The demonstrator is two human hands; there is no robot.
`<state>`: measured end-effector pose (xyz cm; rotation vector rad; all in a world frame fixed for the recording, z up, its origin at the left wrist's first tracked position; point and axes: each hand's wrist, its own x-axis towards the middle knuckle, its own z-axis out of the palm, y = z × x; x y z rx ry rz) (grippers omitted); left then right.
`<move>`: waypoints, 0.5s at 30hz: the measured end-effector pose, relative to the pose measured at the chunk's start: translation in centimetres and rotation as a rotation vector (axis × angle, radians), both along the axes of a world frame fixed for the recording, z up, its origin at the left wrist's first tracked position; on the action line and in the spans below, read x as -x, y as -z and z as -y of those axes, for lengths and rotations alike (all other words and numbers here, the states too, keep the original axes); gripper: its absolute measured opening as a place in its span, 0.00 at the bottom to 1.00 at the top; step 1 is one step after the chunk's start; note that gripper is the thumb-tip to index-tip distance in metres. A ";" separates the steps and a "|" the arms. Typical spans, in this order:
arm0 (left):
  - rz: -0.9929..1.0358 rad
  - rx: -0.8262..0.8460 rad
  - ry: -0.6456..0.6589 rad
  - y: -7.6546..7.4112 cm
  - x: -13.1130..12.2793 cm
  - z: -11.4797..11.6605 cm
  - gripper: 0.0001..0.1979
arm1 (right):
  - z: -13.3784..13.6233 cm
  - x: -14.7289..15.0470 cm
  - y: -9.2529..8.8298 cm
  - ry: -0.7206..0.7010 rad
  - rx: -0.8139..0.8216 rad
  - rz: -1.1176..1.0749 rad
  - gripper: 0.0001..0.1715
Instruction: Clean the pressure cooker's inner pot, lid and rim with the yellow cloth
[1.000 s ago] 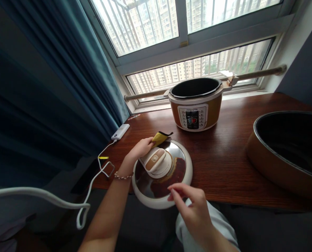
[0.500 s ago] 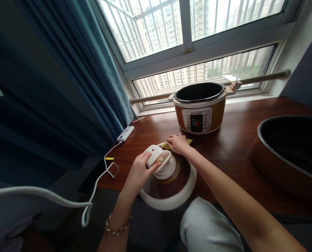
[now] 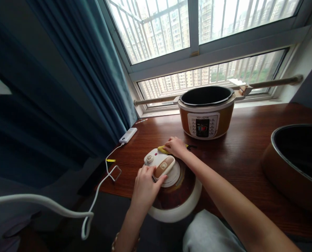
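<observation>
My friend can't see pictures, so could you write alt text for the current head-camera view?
A person's left hand holds the handle of a pale-rimmed lid at the edge of a wooden table, while the right hand holds a yellow cloth at the lid's far side. Beyond, an open cooker stands by a window; a brown pot is at right.

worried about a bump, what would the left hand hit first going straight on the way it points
The left hand would meet the lid handle first; it seems to touch it now, though exact contact is hard to judge.
</observation>
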<state>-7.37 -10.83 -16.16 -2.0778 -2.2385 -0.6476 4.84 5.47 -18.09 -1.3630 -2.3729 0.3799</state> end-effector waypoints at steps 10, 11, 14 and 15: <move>-0.035 0.101 -0.088 -1.1 -1.1 -0.4 0.16 | 1.8 -2.7 1.4 0.048 -0.024 -0.011 0.18; -0.038 0.110 -0.094 -1.2 -1.2 -0.4 0.15 | 1.9 -3.1 1.4 0.084 0.005 -0.008 0.19; -0.055 0.114 -0.110 -1.4 -1.5 -0.3 0.15 | 3.0 -4.2 1.3 0.288 0.100 0.023 0.21; -0.059 0.113 -0.112 -1.5 -1.5 -0.3 0.15 | 3.6 -4.5 1.3 0.321 0.098 0.031 0.20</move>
